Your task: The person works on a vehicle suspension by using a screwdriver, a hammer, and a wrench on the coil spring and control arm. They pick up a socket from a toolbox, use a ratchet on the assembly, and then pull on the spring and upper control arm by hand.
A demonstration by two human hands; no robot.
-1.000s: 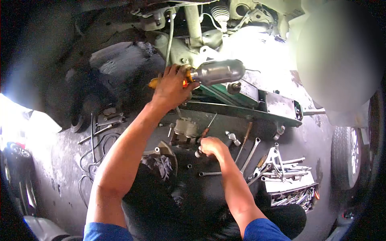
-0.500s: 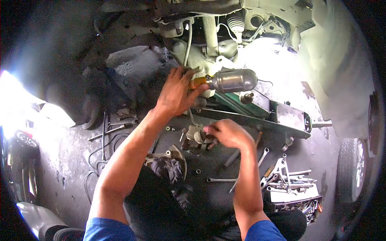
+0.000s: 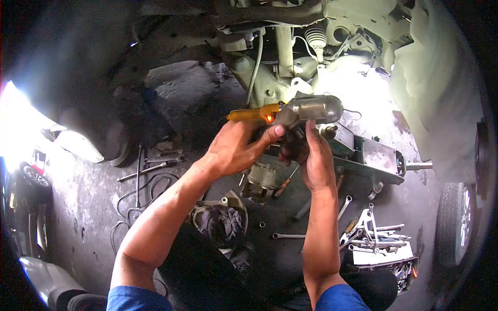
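A dark metal part (image 3: 291, 132) is between my hands, its outline partly hidden by fingers. My right hand (image 3: 317, 161) grips it from the right, thumb up. From the left, my left hand (image 3: 233, 147) is closed on it, with its thumb against the part and its fingertips partly hidden. Directly above them lies a work lamp (image 3: 317, 110) with an orange handle, close to the left fingers. Below the hands, a pale metal casting (image 3: 263, 176) rests on the floor beside a screwdriver (image 3: 283, 187).
Overhead are the car's suspension parts (image 3: 284, 52). A floor jack (image 3: 376, 160) stands at right, above wrenches (image 3: 371, 233) heaped on a tray. A tyre (image 3: 450, 223) is at far right. A dark cloth (image 3: 220, 223), a cable (image 3: 124, 207) and more tools lie at left.
My right hand has risen from beside the casting to just under the lamp, with the dark part now in it. My left hand has shifted lower along the lamp handle. The view has moved slightly.
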